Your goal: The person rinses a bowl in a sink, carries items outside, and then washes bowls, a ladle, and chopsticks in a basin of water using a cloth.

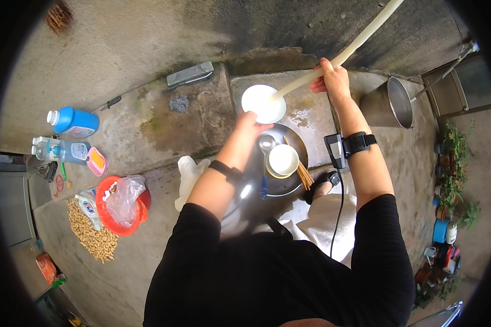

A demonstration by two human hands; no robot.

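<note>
My left hand [251, 122] grips the near rim of a white bowl [262, 98]. A pale hose [302, 79] reaches down into that bowl from the upper right, and my right hand [332, 79] is closed around it. Just below the bowl stands a wide metal basin [286, 190]. In it sit a smaller white bowl [284, 159] stacked on other dishes, a ladle [266, 145] with a blue handle, and a bundle of wooden chopsticks [305, 176]. Glare hides the inside of the held bowl.
A metal bucket [382, 102] stands at the right. Leftward are a whetstone [190, 74], a steel scourer [179, 104], a knife [111, 103], a blue jug [77, 122], clear bottles [71, 151] and a red bin [141, 210] beside heaped peanuts [92, 237]. A cable [338, 216] hangs from my right forearm.
</note>
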